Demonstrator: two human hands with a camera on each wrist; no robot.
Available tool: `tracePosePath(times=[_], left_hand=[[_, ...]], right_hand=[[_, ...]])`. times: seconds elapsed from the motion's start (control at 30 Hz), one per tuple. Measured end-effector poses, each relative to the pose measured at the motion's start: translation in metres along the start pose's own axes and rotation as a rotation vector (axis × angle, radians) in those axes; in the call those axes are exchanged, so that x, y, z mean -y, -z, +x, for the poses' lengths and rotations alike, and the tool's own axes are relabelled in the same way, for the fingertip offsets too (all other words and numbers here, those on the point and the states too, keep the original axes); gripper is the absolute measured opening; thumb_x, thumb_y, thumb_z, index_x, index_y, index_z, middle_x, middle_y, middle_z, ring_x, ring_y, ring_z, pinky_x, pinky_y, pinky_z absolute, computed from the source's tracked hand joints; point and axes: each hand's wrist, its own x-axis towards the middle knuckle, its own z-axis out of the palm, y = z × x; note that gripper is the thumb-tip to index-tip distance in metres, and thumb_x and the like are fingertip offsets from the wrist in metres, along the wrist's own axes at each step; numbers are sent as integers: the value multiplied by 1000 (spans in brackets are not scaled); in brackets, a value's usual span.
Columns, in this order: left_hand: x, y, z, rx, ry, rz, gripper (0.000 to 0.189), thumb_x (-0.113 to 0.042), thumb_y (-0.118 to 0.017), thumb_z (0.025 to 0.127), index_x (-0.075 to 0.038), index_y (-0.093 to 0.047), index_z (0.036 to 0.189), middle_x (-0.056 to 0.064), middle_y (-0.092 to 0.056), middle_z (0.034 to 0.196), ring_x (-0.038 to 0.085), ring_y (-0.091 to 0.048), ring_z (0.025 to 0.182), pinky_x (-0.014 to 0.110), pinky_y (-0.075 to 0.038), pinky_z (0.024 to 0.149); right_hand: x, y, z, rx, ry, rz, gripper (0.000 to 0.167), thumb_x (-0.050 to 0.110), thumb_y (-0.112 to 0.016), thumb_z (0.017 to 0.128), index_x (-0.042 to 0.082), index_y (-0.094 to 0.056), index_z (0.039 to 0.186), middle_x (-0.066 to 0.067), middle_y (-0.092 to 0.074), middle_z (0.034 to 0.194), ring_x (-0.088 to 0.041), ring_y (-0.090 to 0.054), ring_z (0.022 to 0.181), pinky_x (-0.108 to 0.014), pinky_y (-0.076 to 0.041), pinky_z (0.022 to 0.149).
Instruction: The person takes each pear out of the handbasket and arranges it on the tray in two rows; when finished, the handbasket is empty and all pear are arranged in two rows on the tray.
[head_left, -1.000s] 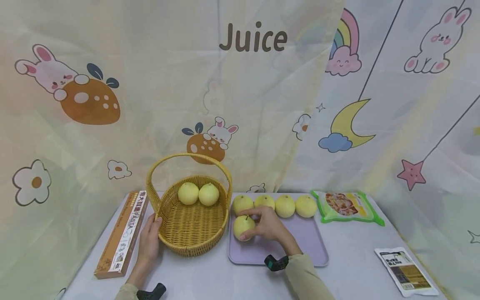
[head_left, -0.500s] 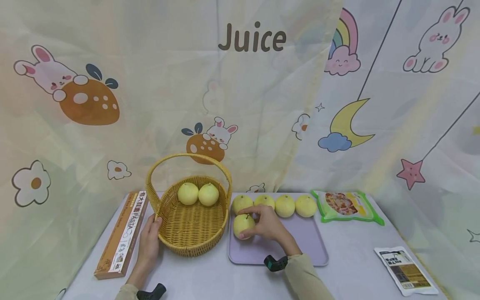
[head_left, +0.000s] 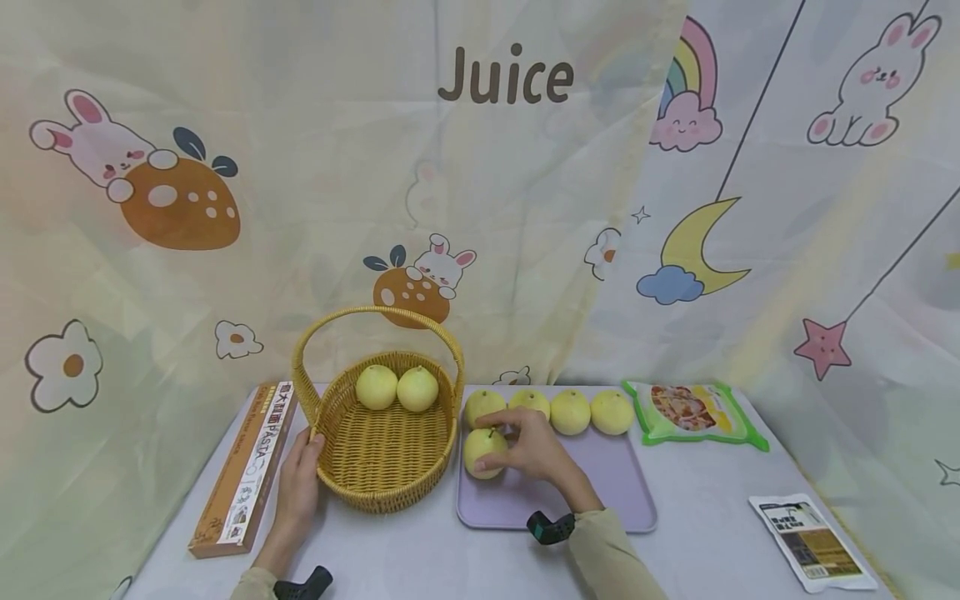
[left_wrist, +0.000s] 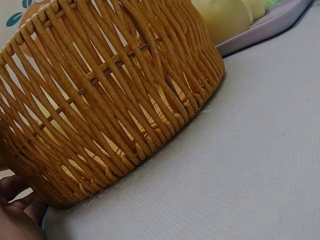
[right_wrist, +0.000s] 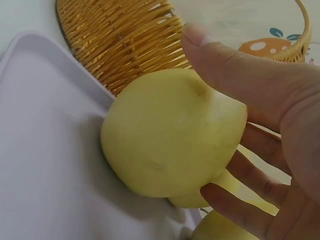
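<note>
My left hand [head_left: 298, 483] holds the left rim of a wicker basket [head_left: 382, 492], thumb over the edge near the foot of its tall handle. In the left wrist view the hand shows only at the lower left corner, beside the basket wall [left_wrist: 115, 95]. Inside the basket, two pale yellow pears [head_left: 377, 387] sit side by side at the back. My right hand [head_left: 536, 446] grips another pear [head_left: 483, 454], stem up, between thumb and fingers at the left of a lilac tray [head_left: 555, 518]. Several pears [head_left: 570, 412] line the tray's far edge.
A long pasta box [head_left: 240, 475] lies left of the basket. Right of the tray is a green-edged food packet [head_left: 693, 411], and nearer the right edge a white and brown pouch [head_left: 812, 542]. A printed curtain [head_left: 525, 208] hangs behind the table.
The gripped pear has shifted very slightly up and to the left with my right hand. My left hand and the basket stay where they were.
</note>
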Motion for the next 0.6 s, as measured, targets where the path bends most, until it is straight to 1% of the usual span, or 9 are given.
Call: tracePosePath(times=[0.17,0.27,0.4,0.47,0.53,0.6], left_hand=[[1,0,0,0,5,-5,69,-52,-27,114,-11,-23,169,20,-30,172,40,-25,161,59,-20,132],[2,0,0,2,10,-17,69,-52,-27,114,-11,-22,170,19,-29,173,40,-24,162,59,-20,132],[2,1,1,2,10,-25,69,-51,-28,114,-11,-22,170,19,-28,173,40,-24,162,58,-20,133],[2,1,1,2,10,-22,69,-52,-28,114,-11,-22,170,19,-28,173,39,-24,162,58,-20,133],[2,1,1,0,8,-17,69,-52,-28,114,-11,-23,170,19,-29,173,39,-24,162,58,-20,133],[2,0,1,0,8,-11,69,-52,-28,114,-11,-23,169,18,-29,173,39,-24,162,58,-21,133]], right_hand=[[7,3,0,-26,46,39,61,31,-100,72,8,-78,125,-2,-79,125,-26,-71,117,-57,-59,101],[16,4,1,-68,103,46,59,30,-99,74,7,-78,125,-4,-78,126,-27,-70,118,-56,-59,101],[32,4,1,-137,198,44,54,26,-98,76,10,-79,124,0,-79,124,-22,-69,117,-47,-59,100],[42,3,1,-162,240,51,51,26,-98,77,14,-80,124,3,-79,122,-17,-68,116,-40,-58,101],[52,1,2,-174,284,83,48,23,-96,79,16,-80,124,3,-79,122,-16,-68,116,-37,-57,100],[62,-4,3,-165,321,126,46,20,-94,81,16,-79,125,0,-79,122,-16,-69,117,-35,-58,100]])
